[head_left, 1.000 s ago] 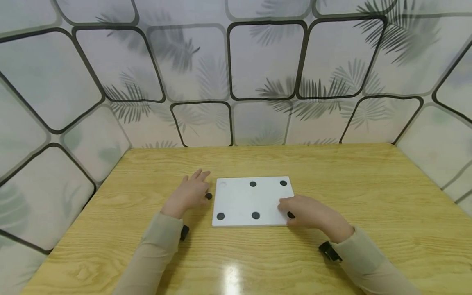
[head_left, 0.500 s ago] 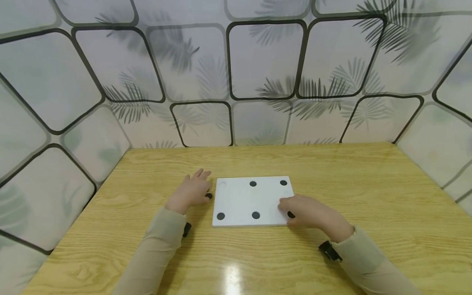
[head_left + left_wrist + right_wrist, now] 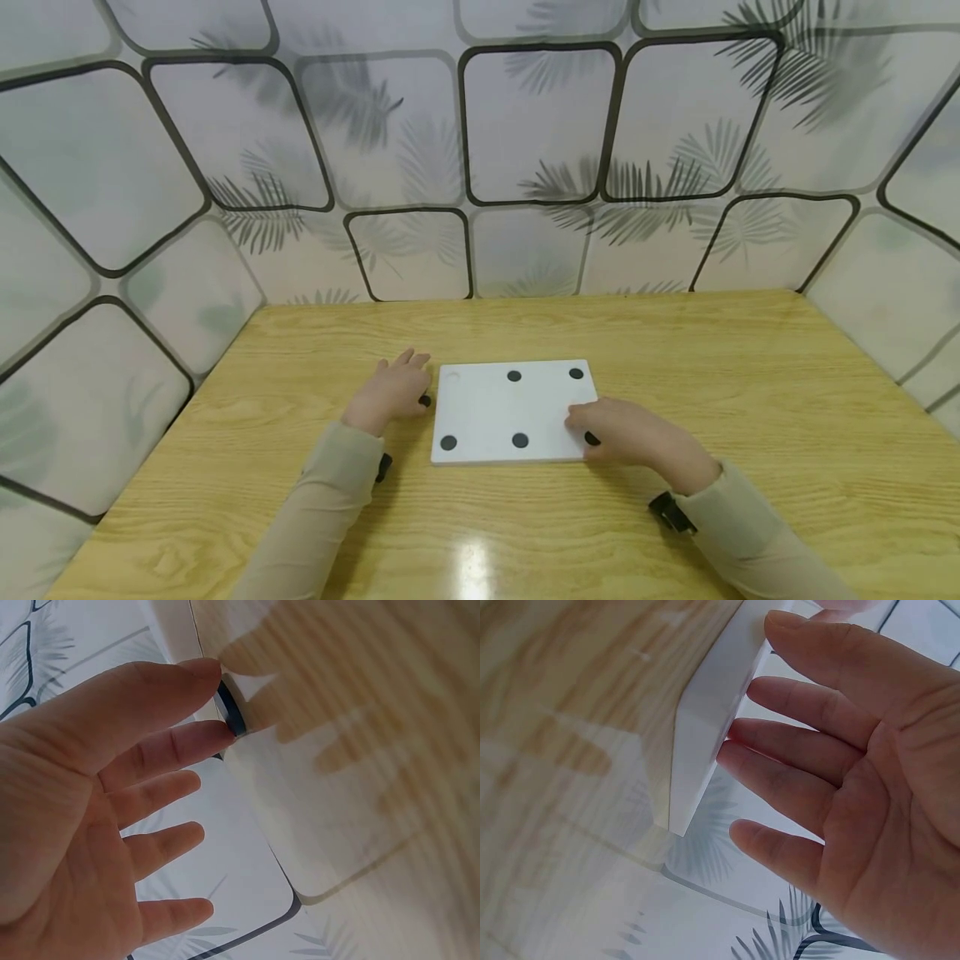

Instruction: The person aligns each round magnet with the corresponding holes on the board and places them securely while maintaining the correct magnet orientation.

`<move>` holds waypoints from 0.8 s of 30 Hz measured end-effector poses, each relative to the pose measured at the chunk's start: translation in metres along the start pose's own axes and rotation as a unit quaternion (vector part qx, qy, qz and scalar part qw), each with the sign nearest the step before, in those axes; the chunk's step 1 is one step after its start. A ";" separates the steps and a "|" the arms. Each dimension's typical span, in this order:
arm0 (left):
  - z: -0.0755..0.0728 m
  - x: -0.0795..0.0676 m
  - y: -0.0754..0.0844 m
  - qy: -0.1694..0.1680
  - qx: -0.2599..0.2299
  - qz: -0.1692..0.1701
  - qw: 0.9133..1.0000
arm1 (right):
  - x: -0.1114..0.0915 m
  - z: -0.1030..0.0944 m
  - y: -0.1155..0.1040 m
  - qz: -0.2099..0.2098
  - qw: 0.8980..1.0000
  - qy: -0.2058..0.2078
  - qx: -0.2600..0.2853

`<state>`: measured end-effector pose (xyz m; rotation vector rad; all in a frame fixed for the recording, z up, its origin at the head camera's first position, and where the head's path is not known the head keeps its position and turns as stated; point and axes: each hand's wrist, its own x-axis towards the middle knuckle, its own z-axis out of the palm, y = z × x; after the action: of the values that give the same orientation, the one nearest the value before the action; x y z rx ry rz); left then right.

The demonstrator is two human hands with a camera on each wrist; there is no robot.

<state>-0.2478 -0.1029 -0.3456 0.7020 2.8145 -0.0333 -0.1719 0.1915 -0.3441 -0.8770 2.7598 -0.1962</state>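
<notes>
A flat white rectangular board (image 3: pixel 483 408) lies on the table, with several black discs (image 3: pixel 520 440) set along its front and back edges. At its back left corner shows a bare round recess (image 3: pixel 452 377). Just left of the board, my left hand (image 3: pixel 388 393) pinches a loose black disc (image 3: pixel 231 709) on edge at the tabletop, between thumb and index finger; its other fingers are spread. My right hand (image 3: pixel 626 431) rests on the board's right end with fingers extended, touching its edge, and partly covers the front right disc (image 3: pixel 592 437).
The light wood tabletop (image 3: pixel 675 350) spreads around the board. Patterned walls (image 3: pixel 540 125) with dark outlines and leaf prints enclose it at the back and both sides. Each wrist carries a small black device (image 3: pixel 672 512).
My left wrist and forearm have shifted slightly to the right, while the loose disc stays almost where it was. The right hand has held its place on the board.
</notes>
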 end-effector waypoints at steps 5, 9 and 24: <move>0.000 0.002 0.000 -0.002 0.002 -0.003 1.000 | 0.000 0.001 0.000 0.003 1.000 0.000 -0.003; 0.000 0.003 0.000 -0.001 0.000 -0.003 1.000 | 0.000 0.001 0.001 0.003 1.000 0.001 -0.004; -0.002 0.004 0.002 -0.005 -0.001 -0.005 1.000 | 0.001 0.002 0.001 0.004 1.000 0.001 -0.004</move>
<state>-0.2509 -0.0994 -0.3444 0.6851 2.8086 -0.0361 -0.1724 0.1920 -0.3462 -0.8681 2.7674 -0.1839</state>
